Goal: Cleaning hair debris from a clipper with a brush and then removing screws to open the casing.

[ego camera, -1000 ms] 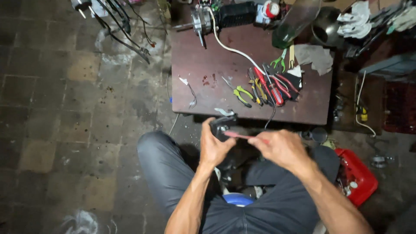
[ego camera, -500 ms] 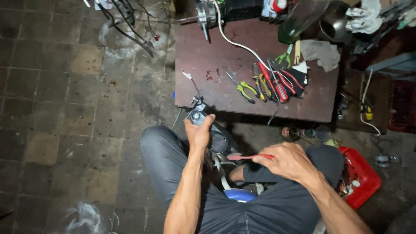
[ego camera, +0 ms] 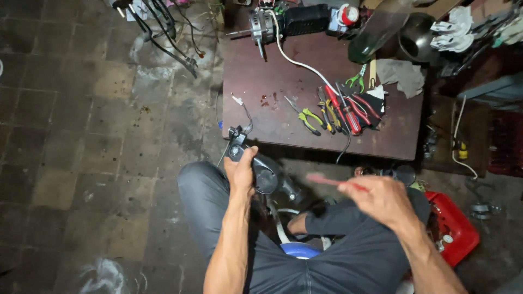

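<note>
Since half a second ago the left hand (ego camera: 242, 170) has carried the dark motor part (ego camera: 260, 166) a little further out over the knee, and the right hand (ego camera: 381, 198) has drifted slightly rightward with its red-handled tool (ego camera: 327, 180), which now shows blurred.

Far left of the worktop (ego camera: 283, 117), black cables (ego camera: 163, 32) trail over the stained tile floor (ego camera: 81, 136). The left hand is clamped around the dark motor part, just below the worktop's near left corner; a black plug (ego camera: 236, 134) sticks up from the part at that corner. On the worktop's far edge lies a silver and black motor (ego camera: 283, 22), and a white cord (ego camera: 299, 62) runs from it toward the middle. Yellow-handled pliers (ego camera: 308, 118) lie there, and just right of them is a heap of red-handled screwdrivers (ego camera: 348, 111). A small round red and white container (ego camera: 348, 14) stands at the far edge, with a green-bottomed clear bottle (ego camera: 376, 32) lying tilted beside it and a grey rag (ego camera: 403, 76) near the right edge.

The right hand, below the worktop's near edge, is closed on the red-handled tool. Right of it, on the floor, sits a red plastic box (ego camera: 452, 231).
</note>
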